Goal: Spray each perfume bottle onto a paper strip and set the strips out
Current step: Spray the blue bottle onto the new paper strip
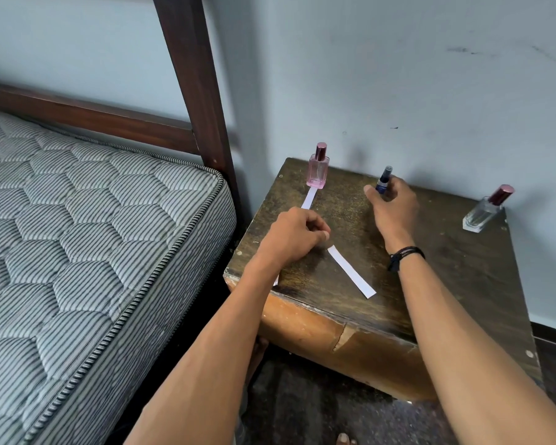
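- Three perfume bottles stand along the far edge of the wooden table (360,319), right of centre in the frame.
- The pink bottle (317,170) is at the upper left of the tabletop, upright. The upper strip (308,199) lies just below it, its far end touching the bottle's base.
- The blue bottle (384,183), small and dark, is upright at upper centre. The right hand (394,208), with a black wristband (405,254), grips it with curled fingers.
- The clear bottle (483,210), with a maroon cap, stands at the far right, well apart from the hands.
- The centre strip (350,271) lies flat and slanted at mid-table.
- The left hand (294,234) has curled fingers just beside that strip's upper end; whether it pinches the paper cannot be told.
- A striped mattress (87,226) and a dark bed frame (193,78) fill the left side.
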Tool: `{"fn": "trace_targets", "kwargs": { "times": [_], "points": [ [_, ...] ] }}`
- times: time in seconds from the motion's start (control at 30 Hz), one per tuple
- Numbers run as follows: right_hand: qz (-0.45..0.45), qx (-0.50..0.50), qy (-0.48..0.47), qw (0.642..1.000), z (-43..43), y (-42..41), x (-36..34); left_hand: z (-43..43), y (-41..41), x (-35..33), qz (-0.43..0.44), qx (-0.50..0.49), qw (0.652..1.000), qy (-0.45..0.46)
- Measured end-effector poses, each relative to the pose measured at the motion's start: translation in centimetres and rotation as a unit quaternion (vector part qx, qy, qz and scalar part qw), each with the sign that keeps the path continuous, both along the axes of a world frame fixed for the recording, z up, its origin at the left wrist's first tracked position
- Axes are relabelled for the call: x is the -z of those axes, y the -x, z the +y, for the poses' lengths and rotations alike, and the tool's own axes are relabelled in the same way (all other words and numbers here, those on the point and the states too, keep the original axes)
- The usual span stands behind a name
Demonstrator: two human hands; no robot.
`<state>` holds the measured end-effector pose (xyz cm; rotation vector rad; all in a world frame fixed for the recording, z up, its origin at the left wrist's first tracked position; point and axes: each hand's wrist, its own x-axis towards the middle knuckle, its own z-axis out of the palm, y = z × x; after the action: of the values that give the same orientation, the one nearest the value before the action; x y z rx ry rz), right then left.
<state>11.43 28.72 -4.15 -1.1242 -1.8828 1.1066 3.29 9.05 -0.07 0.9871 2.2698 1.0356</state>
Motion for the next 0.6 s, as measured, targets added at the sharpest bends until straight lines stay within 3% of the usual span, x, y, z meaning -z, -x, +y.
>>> {"fn": "trace_targets", "kwargs": {
  "times": [0.17,0.3,0.43,0.6],
  "points": [
    [0.027,0.012,-0.002,1.0,-0.6,-0.3,-0.3,0.2,-0.1,-0.2,0.005,-0.007,1.0,-0.014],
    [0.056,-0.017,-0.002,0.998,-3.3,-2.4,-1.0,0.4,-0.5,-0.4,-0.001,-0.054,0.995,-0.089],
    [0.03,-0.063,-0.009,0.997,-6.8,-5.2,-1.5,0.7,-1.1,-0.8,-0.043,-0.071,0.981,-0.176],
    [-0.015,-0.119,-0.029,0.992,-8.8,-7.7,-3.0,1.4,-2.4,-1.3,-0.126,-0.031,0.971,-0.202]
  ]
}}
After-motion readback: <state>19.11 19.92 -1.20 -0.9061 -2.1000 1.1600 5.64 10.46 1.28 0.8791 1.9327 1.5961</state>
